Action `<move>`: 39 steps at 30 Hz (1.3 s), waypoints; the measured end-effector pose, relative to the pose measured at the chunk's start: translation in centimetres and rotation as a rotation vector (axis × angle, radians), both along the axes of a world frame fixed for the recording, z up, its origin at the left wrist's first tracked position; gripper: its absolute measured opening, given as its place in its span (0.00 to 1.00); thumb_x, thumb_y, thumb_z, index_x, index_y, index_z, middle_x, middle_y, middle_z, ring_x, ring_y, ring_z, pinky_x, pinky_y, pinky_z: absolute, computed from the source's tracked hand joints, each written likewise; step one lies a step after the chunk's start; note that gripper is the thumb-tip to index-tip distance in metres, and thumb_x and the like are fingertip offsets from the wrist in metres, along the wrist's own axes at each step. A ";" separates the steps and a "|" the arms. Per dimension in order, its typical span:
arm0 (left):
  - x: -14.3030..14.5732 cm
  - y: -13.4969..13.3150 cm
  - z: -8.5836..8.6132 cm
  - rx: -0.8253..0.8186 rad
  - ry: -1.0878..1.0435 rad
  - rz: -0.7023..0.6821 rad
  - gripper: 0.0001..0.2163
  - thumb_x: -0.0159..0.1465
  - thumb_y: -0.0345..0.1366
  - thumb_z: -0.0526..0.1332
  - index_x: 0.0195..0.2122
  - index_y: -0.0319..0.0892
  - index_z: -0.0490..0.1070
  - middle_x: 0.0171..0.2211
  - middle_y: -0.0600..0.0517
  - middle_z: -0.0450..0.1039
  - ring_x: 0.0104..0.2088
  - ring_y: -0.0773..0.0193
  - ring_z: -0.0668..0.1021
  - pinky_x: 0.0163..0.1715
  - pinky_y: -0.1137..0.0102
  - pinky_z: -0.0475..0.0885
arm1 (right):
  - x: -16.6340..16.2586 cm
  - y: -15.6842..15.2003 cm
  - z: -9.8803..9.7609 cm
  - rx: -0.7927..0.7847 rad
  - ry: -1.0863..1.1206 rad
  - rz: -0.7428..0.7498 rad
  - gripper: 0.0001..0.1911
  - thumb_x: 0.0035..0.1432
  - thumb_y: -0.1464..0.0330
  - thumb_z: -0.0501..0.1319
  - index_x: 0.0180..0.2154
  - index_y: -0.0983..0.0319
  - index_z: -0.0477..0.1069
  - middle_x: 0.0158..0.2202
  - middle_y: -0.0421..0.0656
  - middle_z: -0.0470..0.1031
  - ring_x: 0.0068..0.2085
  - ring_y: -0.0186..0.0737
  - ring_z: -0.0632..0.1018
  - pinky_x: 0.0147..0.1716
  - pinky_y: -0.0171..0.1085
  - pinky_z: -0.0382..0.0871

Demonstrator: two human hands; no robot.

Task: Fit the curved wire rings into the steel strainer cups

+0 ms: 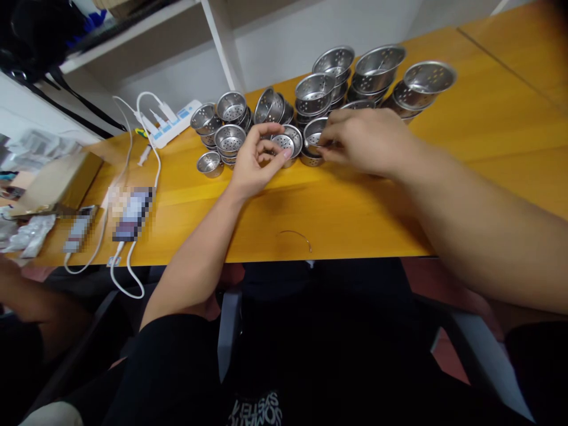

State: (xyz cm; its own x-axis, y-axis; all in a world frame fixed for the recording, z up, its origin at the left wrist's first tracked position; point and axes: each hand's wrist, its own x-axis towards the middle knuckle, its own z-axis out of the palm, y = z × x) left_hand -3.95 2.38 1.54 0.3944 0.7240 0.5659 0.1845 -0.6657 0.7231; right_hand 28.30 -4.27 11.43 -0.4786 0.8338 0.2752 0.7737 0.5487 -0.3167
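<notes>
Several small perforated steel strainer cups (231, 139) stand in stacks along the far side of the wooden table (337, 207). My left hand (255, 160) pinches one tilted strainer cup (286, 142) by its rim. My right hand (368, 142) is closed on the rim of a neighbouring strainer cup (314, 135) that sits on top of another. A thin curved wire (296, 235) lies loose near the table's front edge.
A white power strip (171, 122) with white cables sits at the back left. Two phones (132, 213) lie at the left, beside plastic bags and a cardboard box (53, 183). Taller stacks of larger strainers (381, 74) stand at the back right. Another person's arm (26, 296) shows at the lower left.
</notes>
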 end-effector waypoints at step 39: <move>-0.2 -2.7 2.0 0.097 0.129 -0.061 0.35 0.78 0.70 0.78 0.75 0.54 0.78 0.69 0.43 0.86 0.54 0.57 0.92 0.54 0.60 0.91 | 5.6 1.5 3.0 -0.293 0.236 0.208 0.25 0.69 0.44 0.84 0.41 0.52 0.79 0.35 0.42 0.82 0.37 0.50 0.81 0.39 0.48 0.76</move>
State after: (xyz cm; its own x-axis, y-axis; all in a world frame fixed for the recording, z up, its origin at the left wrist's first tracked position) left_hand -4.13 -0.29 3.54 0.5096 0.6410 0.5739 0.2285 -0.7439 0.6280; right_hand 33.86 -2.75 14.39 -0.5973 0.7852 0.1636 0.5434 0.5462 -0.6375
